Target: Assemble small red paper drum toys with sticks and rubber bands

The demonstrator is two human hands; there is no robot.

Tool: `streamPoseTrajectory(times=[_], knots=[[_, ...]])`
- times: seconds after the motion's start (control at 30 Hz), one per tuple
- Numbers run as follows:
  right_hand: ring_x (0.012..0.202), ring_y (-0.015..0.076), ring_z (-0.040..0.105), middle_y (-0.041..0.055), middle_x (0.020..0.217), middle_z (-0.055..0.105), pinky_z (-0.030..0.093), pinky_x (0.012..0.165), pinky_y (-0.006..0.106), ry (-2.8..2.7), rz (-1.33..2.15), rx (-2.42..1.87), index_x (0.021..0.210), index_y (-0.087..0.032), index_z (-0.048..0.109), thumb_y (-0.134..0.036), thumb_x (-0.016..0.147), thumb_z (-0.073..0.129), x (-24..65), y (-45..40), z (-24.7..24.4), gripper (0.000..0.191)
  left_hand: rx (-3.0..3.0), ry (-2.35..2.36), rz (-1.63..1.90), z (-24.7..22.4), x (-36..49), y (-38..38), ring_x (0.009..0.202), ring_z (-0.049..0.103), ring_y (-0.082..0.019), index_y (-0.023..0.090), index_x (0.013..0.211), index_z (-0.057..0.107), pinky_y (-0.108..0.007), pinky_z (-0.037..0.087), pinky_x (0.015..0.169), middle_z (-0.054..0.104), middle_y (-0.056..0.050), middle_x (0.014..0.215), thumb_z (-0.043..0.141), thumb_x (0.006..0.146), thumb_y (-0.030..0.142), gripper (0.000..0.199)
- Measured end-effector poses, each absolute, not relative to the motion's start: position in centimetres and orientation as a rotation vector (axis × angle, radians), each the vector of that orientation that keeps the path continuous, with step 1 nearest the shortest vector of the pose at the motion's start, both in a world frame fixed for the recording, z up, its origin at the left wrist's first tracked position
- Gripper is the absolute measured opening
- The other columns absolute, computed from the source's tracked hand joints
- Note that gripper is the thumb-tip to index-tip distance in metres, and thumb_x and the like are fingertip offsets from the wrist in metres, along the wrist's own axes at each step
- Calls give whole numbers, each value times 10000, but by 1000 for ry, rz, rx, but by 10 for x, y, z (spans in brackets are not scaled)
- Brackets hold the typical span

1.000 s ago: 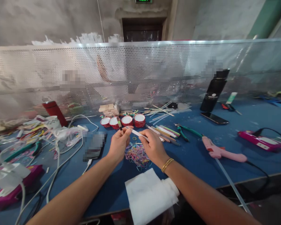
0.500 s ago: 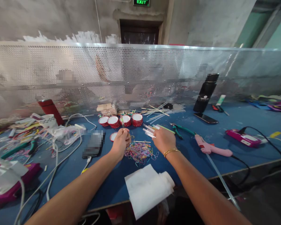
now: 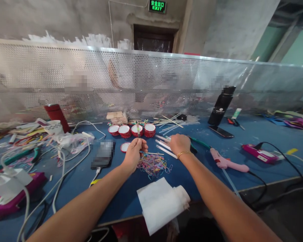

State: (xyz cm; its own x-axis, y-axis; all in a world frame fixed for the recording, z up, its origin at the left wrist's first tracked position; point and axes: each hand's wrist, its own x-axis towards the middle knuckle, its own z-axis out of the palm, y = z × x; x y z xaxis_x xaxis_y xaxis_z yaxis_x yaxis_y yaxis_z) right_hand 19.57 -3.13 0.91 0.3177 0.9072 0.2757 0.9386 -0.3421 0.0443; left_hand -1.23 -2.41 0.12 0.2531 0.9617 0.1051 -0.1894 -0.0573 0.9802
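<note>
Dark and green, a slim strip (image 3: 138, 130) sits pinched in the left hand (image 3: 134, 152); the half-curled right hand (image 3: 180, 144) covers pale sticks (image 3: 166, 152), grip unclear.

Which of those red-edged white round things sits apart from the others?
The lone disc next to the left hand, nearer the person; the other four stand in a row behind it.

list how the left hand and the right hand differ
The left hand pinches a slim strip in its fingers, while the right hand is over the sticks, its fingertips hidden.
The right hand has a gold bracelet at its wrist; the left hand shows none.
The right hand turns its back up, while the left hand's thumb side shows.
Both are bare and over the blue table.
</note>
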Motion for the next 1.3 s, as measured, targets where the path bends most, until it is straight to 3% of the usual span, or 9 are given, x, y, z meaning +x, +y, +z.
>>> streamPoseTrajectory(times=[0.27,0.43,0.6,0.87,1.07,1.2,1.3], knots=[[910,269,684,152,962,729,488,765,349,-1764,-194,-2462,914,-175,761,-288,889,526,183,-90,13,261,1252,847,1175,1,-11,-24,586,553,-91,168,814,586,-162,318,464,600,-13,708,604,807,478,310],[973,283,655,139,1015,711,487,810,375,-1792,-349,-2311,1008,-185,731,-355,843,625,175,-90,1,259,1252,845,1174,-1,-11,-23,589,542,-92,157,812,632,-165,318,466,593,-18,710,642,770,483,328],[928,233,666,131,982,713,492,809,314,-1918,-303,-2209,993,-168,725,-223,874,561,174,-73,-3,211,1266,832,1164,0,-13,-23,598,535,-89,159,816,658,-170,330,480,592,-17,722,650,762,472,318],[926,227,684,140,988,716,483,788,302,-1902,-310,-2268,1123,-183,695,-85,903,420,188,-53,0,366,1269,822,1154,-2,-13,-22,615,523,-90,160,833,672,-170,317,486,580,-18,737,652,763,480,329],[884,249,688,140,922,731,466,754,309,-1883,-291,-2249,929,-158,741,-191,872,559,194,-41,9,193,1310,828,1125,-4,-15,-21,638,478,-102,180,890,740,-190,341,523,544,-14,732,658,764,476,333],[808,195,670,66,841,743,458,728,278,-1871,98,-1883,829,-187,743,-339,867,583,184,-38,19,225,1324,786,1119,-6,-15,-20,676,493,-118,192,918,748,-208,387,591,570,-19,749,658,772,488,343],[839,188,670,64,915,751,483,759,283,-1902,594,-1441,923,-175,747,-370,818,635,169,-37,17,248,1308,758,1142,-6,-13,-19,761,539,-146,197,918,742,-228,430,668,595,-22,773,671,761,505,353]])
